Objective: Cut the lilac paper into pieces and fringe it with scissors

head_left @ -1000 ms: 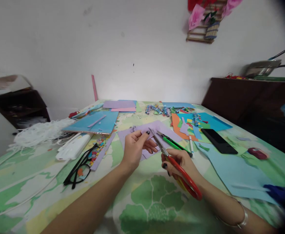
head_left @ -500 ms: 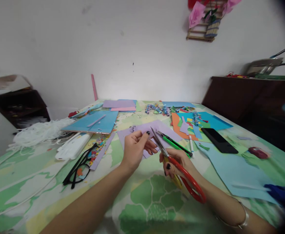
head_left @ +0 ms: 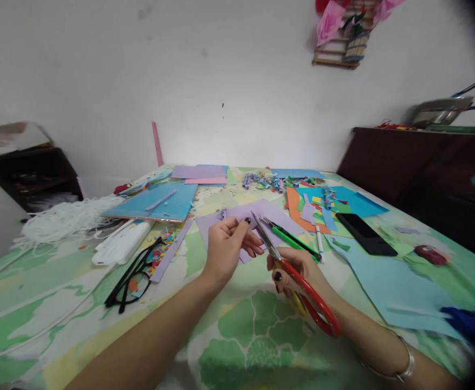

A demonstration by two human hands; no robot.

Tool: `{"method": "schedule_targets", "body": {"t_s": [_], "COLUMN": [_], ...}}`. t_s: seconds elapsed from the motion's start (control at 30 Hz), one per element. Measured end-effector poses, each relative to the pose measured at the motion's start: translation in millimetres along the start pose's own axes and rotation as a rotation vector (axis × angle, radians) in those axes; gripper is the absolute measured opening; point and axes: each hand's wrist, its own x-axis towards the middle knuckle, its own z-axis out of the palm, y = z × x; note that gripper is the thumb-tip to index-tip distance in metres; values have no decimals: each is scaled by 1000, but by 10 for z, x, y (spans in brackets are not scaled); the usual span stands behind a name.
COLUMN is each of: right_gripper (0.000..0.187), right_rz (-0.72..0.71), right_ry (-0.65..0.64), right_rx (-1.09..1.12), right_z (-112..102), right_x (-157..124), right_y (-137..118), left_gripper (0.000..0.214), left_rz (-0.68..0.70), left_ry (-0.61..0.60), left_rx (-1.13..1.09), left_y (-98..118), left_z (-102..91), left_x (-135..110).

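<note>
Green-print tablecloth [head_left: 257,330]: scissors [head_left: 275,253] (red/yellow handles) in R hand [head_left: 308,268], blades [head_left: 264,232] nr L hand [head_left: 224,244].

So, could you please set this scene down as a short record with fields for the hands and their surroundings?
Left hand: fingers curled near the scissor blades; whether it holds anything is unclear
Right hand: holding scissors with red and yellow handles
Beyond the hands: purple paper, green cutter
Left side: black glasses, white cord
Right side: black phone, light blue paper
</note>
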Motion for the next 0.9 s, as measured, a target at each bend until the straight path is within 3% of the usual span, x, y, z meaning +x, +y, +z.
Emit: {"method": "schedule_targets", "body": {"t_s": [0.67,0.9], "right_gripper": [39,46], "right_rz": [53,24], "right_ry": [39,17], "right_rx": [31,40], "right_z": [24,14], "right_x": [-3,13], "right_y": [5,19], "left_gripper": [22,24], "left_rz": [-7,-6], "left_ry": [-23,-19], "left_rx": [-78,-88], "left_y": [-18,-32], "left_z": [-6,-1], "left_x": [5,16]}}
